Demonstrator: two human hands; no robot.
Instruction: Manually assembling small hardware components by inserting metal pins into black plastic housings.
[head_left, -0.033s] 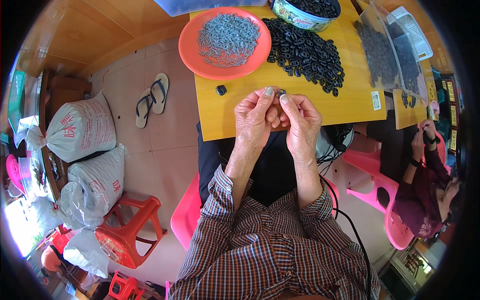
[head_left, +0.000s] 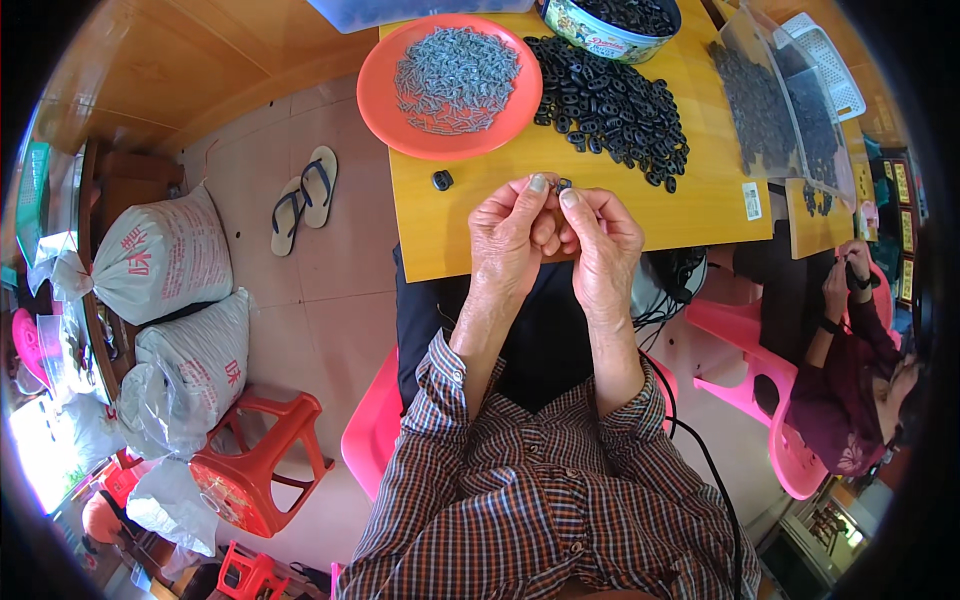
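Over the near edge of the yellow table (head_left: 440, 240), my left hand (head_left: 508, 225) and my right hand (head_left: 606, 235) meet with bent fingers pressed together. A small black plastic piece (head_left: 563, 184) shows between their fingertips, both thumbs close to it; the fingers hide most of it. Left of my hands lies a single black oval piece (head_left: 442, 180). An orange plate (head_left: 375, 110) beyond holds a heap of small grey metal pieces (head_left: 458, 80) that look like springs. A large pile of black oval pieces with holes (head_left: 620, 105) spreads to the right of the plate.
A tub (head_left: 610, 42) of black pieces and a clear plastic bin (head_left: 760, 95) stand at the back and right. On the left are white sacks (head_left: 165, 255), a red stool (head_left: 265, 450) and flip-flops (head_left: 318, 188). Another person (head_left: 840, 390) sits at the right. A black cable (head_left: 715, 470) runs beside me.
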